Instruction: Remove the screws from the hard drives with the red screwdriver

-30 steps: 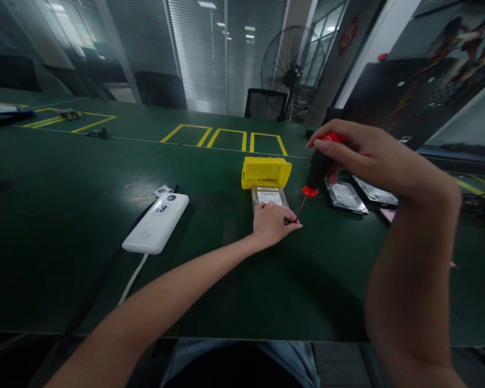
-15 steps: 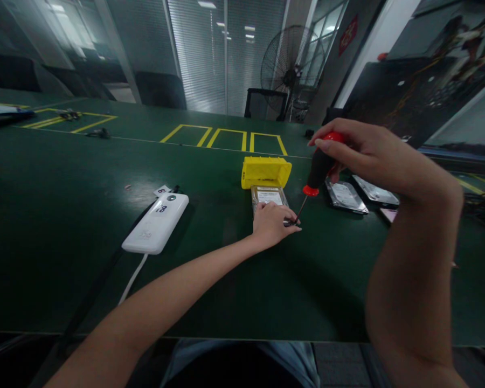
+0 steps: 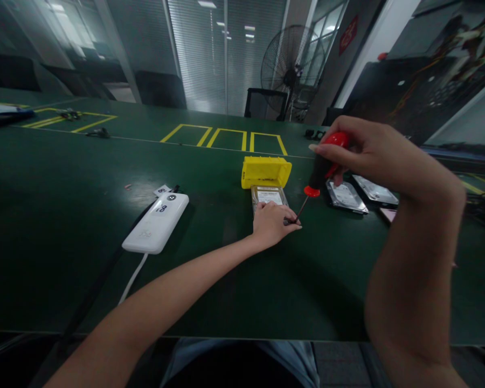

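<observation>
A hard drive (image 3: 269,195) with a white label lies on the green table, touching the front of a yellow bin (image 3: 267,173). My left hand (image 3: 271,222) holds the drive's near end, its fingers bent over the casing and covering much of it. Raised to the right, my right hand (image 3: 350,148) is closed on a red and black screwdriver (image 3: 319,171). The tool slants down to the left, its tip at the drive's near right corner beside my left fingers. What exactly the tip touches is too small to tell.
Two more hard drives, one nearer (image 3: 346,196) and one farther (image 3: 375,189), lie beyond my right wrist. A white power bank (image 3: 157,223) with a cable sits on the left. Yellow tape outlines (image 3: 226,139) mark the table's far side; a fan (image 3: 289,75) stands behind.
My right hand has turned slightly around the screwdriver handle, its fingers shifting a little to the right. The left hand and the hard drive have stayed in place.
</observation>
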A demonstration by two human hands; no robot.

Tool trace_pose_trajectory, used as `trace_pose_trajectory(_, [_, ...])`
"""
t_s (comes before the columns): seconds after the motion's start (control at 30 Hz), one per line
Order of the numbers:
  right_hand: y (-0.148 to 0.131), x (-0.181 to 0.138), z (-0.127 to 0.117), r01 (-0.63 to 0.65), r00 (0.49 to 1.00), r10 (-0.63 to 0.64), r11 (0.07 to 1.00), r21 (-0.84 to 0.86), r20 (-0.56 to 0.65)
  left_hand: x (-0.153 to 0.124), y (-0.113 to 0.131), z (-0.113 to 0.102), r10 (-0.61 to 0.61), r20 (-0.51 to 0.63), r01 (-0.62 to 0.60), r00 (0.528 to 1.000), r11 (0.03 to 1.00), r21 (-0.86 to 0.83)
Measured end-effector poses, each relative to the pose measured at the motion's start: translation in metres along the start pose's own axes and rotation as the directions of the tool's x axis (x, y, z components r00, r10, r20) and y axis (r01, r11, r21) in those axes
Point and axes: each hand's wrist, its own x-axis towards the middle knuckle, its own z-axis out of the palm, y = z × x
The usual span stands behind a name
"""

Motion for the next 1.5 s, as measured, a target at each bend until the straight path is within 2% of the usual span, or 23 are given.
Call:
trace_pose_trajectory(0.33, [0.002, -0.001, -0.001, 0.006, 1.000, -0.006, 1.000, -0.002, -0.005, 0.001, -0.004, 0.007, 0.009, -0.040, -0.009, 0.999, 1.000, 0.002])
trace_pose_trajectory(0.8, [0.008, -0.001, -0.003, 0.011, 0.998, -0.010, 1.000, -0.023, 0.061, 0.000, -0.005, 0.006, 0.039, -0.040, -0.038, 0.998, 0.999, 0.023])
trace_pose_trajectory(1.0, [0.008, -0.008, -0.013, -0.110, 0.982, 0.103, 0.993, -0.041, -0.156, -0.002, -0.004, 0.003, 0.023, 0.000, -0.023, 1.000, 0.999, 0.027])
trace_pose_trajectory(1.1, [0.013, -0.011, -0.017, -0.153, 0.973, 0.142, 0.987, -0.049, -0.184, -0.002, -0.004, 0.002, 0.023, -0.002, -0.023, 1.000, 1.000, 0.013])
trace_pose_trajectory(1.33, [0.025, -0.009, -0.013, -0.207, 0.975, 0.196, 0.972, -0.111, -0.105, 0.000, -0.008, 0.006, 0.057, -0.046, -0.058, 0.997, 0.998, -0.027])
trace_pose_trajectory(1.5, [0.039, -0.006, -0.010, -0.258, 0.966, 0.257, 0.965, -0.055, -0.021, 0.002, -0.013, 0.001, 0.088, -0.003, -0.088, 0.996, 0.990, -0.108])
